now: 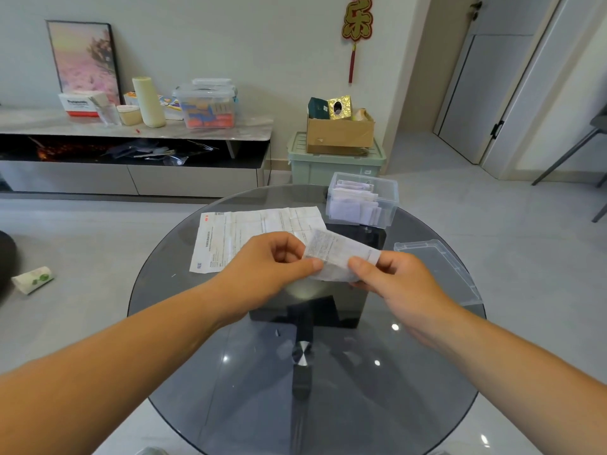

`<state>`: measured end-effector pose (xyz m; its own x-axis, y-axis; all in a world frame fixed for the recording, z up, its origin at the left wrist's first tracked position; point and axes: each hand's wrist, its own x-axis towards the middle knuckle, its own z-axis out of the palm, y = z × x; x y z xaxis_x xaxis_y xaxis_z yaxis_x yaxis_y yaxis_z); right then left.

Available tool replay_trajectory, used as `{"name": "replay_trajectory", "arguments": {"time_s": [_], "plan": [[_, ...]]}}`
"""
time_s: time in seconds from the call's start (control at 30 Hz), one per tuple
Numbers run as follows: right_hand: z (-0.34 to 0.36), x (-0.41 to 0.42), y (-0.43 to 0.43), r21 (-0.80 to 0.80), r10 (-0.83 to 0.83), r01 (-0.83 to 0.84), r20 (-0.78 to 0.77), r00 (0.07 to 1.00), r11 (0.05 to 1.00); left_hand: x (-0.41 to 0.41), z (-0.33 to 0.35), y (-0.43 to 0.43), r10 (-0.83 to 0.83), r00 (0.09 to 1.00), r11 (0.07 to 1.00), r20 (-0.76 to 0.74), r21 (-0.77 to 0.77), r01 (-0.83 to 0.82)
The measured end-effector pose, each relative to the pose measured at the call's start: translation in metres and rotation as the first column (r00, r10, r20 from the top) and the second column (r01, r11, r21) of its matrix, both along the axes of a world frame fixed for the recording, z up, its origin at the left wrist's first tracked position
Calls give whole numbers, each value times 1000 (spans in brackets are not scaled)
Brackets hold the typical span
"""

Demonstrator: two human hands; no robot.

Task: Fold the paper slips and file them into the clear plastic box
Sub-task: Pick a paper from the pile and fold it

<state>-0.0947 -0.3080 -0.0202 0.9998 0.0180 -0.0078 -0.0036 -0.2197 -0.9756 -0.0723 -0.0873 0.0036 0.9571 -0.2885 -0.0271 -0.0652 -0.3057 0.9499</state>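
Both hands pinch one paper slip (338, 254) between them: the left hand (269, 261) holds its left end between thumb and curled fingers, and the right hand (400, 280) holds its right end the same way, thumb on top. The slip hangs in the air just above the round glass table (230, 372), in front of a larger printed sheet (249, 231) that lies flat and creased on the glass. It looks like thin receipt paper, already doubled or partly folded, though the exact number of layers cannot be told. Such paper is very light and limp, so it probably sags without support at both ends, tears if pulled hard, and takes a crease only when pressed along the fold. The sensible hold is at the short ends or corners, which leaves the middle free to bend. The clear plastic box (390, 205) stands on the far right part of the table, open, with folded slips (351, 205) standing in it side by side. Its lid (440, 267) lies apart on the right edge. A folded slip is likely to spring open a little, so it would go in edge-first beside the others.
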Motion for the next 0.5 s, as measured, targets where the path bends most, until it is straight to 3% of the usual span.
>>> {"name": "replay_trajectory", "arguments": {"time_s": [0.13,0.27,0.37,0.5], "plan": [[-2,-6,-2,-191,76,-70,27,997,979,-5,-11,3,-79,996,991,46,112,73],[-16,-8,4,-434,168,-160,-21,986,886,-11,-30,3,-228,971,901,76,394,181],[-27,-5,9,-551,134,-156,-80,988,820,-8,-37,2,-169,975,807,144,588,53],[-28,-6,16,-660,119,-133,-67,991,739,-3,-45,0,-79,987,783,142,622,-26]]}}
